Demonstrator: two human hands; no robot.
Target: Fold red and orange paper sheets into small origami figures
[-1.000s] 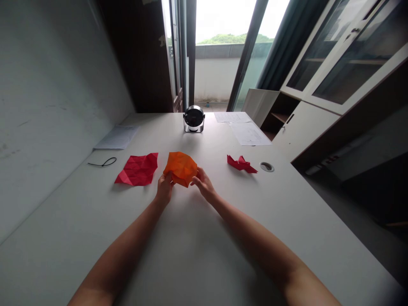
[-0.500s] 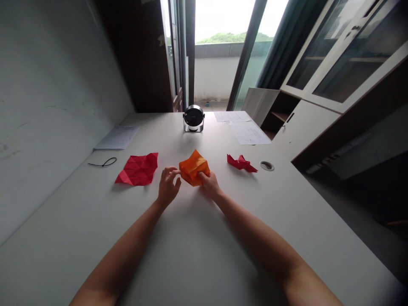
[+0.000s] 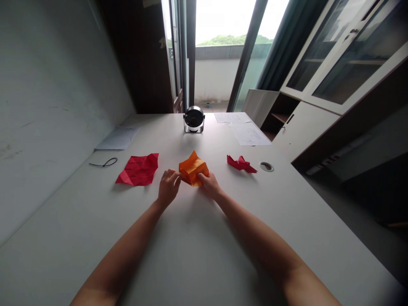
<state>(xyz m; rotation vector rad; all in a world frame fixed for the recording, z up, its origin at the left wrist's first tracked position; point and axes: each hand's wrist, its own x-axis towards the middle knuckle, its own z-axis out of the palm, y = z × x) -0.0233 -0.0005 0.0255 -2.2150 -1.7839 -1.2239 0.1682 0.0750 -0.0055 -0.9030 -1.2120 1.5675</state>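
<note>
An orange sheet of origami paper [image 3: 193, 165], partly folded and creased, is held up over the white table between my hands. My right hand [image 3: 209, 184] grips its lower right side, thumb on the near face. At the paper's left edge, my left hand [image 3: 168, 185] pinches a corner between thumb and fingers. A creased red sheet of paper [image 3: 139, 170] lies to the left of my left hand. To the right rests a folded red paper boat-like shape [image 3: 241, 164] with pointed ends.
A round black device on a silver stand [image 3: 194, 120] stands at the back of the white table [image 3: 191, 246]. Printed papers [image 3: 250, 133] lie back right, another sheet [image 3: 117, 137] back left. A black cable tie [image 3: 103, 162] lies left, and a round grommet hole [image 3: 266, 166] is at right.
My left thumb and fingers have closed onto the left corner of the orange paper. The paper has tilted slightly; my right hand keeps its grip.
</note>
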